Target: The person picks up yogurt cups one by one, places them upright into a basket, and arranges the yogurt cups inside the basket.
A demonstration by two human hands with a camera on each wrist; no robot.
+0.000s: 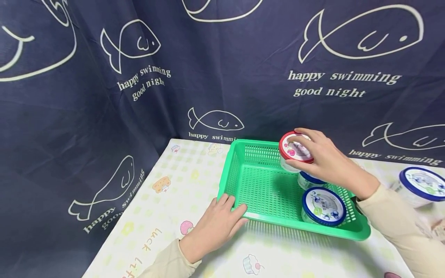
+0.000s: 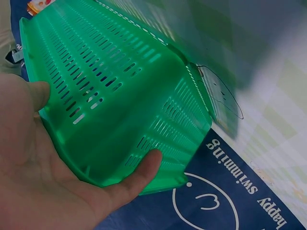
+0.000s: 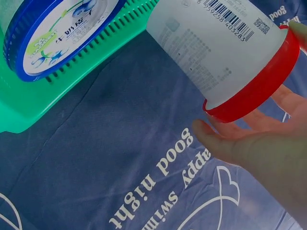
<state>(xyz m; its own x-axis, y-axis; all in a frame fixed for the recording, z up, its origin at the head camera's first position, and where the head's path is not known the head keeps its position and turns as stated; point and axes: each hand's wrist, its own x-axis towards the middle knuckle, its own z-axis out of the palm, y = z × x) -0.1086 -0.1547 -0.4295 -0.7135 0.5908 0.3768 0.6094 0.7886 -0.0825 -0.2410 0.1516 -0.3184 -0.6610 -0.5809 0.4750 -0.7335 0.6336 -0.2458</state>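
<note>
My right hand [image 1: 321, 158] grips a tub with a red lid [image 1: 295, 146] over the back of the green basket [image 1: 267, 193]; in the right wrist view the fingers hold the red rim [image 3: 259, 91] of the white tub [image 3: 216, 43]. Two blue-lidded tubs stand in the basket's right part: one at the front [image 1: 323, 206], the other [image 1: 307, 180] behind it, partly hidden by the red-lidded tub and my right hand. My left hand [image 1: 217, 226] holds the basket's front left corner, its fingers over the rim, also seen in the left wrist view [image 2: 62, 177].
Another blue-lidded tub [image 1: 417, 187] is on the table right of the basket. A dark blue curtain [image 1: 208, 77] with fish drawings hangs behind the patterned tablecloth [image 1: 174, 193]. At the right edge lies a small brownish thing [image 1: 439, 230], cut off by the frame.
</note>
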